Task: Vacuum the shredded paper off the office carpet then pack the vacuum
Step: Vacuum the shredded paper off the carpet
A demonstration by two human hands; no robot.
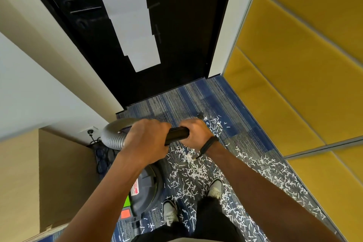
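Observation:
White shredded paper (pixel 188 175) lies scattered over the blue-grey carpet (pixel 196 94), around my shoes and along the yellow wall. My left hand (pixel 145 139) grips the near end of the black vacuum wand (pixel 177 133), where the grey ribbed hose (pixel 114 133) joins it. Further along the same wand, my right hand (pixel 196 130) grips it; a black band is on that wrist. The grey vacuum canister (pixel 147 188) stands on the carpet below my left arm, partly hidden by it. The wand's nozzle is hidden behind my right hand.
A black door (pixel 176 35) with white sheets taped on it closes the space ahead. Yellow padded wall panels (pixel 294 84) run along the right. A light wooden cabinet (pixel 49 173) stands at the left, with a wall socket and dark cables (pixel 98 149) beside it.

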